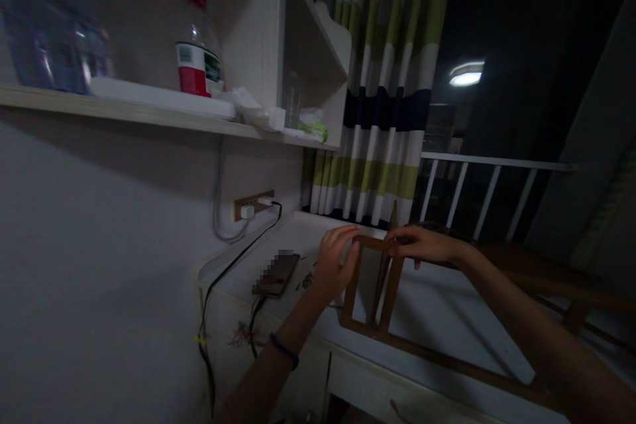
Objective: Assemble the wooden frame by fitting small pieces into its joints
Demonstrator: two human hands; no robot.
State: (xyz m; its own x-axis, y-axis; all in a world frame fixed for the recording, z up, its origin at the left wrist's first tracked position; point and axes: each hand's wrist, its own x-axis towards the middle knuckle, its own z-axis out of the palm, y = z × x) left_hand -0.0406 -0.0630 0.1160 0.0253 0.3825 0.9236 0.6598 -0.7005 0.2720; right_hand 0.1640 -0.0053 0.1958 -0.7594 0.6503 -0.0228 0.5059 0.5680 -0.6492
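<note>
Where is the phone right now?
In the head view the phone lies flat on the white desk, plugged into a black cable, just left of the left hand gripping the wooden frame.

The phone (276, 274) left of the left hand (336, 264) has its screen blurred out. The wooden frame (370, 285) runs behind the right forearm toward the lower right, its far end hidden. Small bits on the table (437, 308) beside the left hand are too small to tell.
</note>
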